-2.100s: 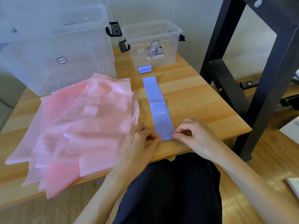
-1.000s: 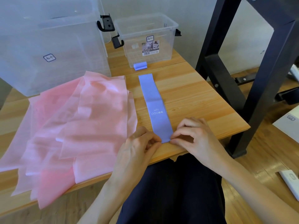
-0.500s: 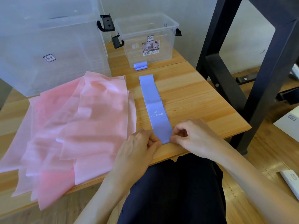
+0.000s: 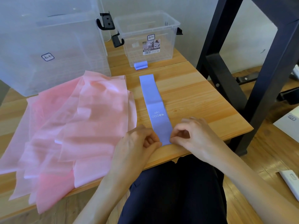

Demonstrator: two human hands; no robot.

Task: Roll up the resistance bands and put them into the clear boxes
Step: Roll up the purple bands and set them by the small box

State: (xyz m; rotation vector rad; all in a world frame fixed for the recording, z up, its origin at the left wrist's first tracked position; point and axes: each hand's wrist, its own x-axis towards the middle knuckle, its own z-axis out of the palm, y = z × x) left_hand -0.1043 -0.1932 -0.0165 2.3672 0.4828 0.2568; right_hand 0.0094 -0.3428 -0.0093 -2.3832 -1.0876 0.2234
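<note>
Pinching the near end of the flat blue band (image 4: 156,109), both hands at the table's front edge: left hand (image 4: 139,143) grips the near-left corner between thumb and curled fingers, right hand (image 4: 192,135) grips the near-right corner the same way. Dark trousers (image 4: 174,191) directly below, the person seated at the wooden table (image 4: 194,97).

The band lies flat, lengthwise away from the person, a crease across its middle, "Light" print and dots on the near half. Not rolled yet.

Left of it, touching or nearly so: a fanned pile of pink bands (image 4: 72,126), overlapping, count unclear, hanging over the front edge.

Further back: 1 rolled blue band (image 4: 141,65) on the table, against the front wall of the small clear box (image 4: 147,38), outside it. Nothing readable inside that box. 1 large clear box (image 4: 48,46) at back left, behind the pink pile. Boxes: 2, black latches on both.

Right: black frame (image 4: 242,70) standing on the floor beside the table.
</note>
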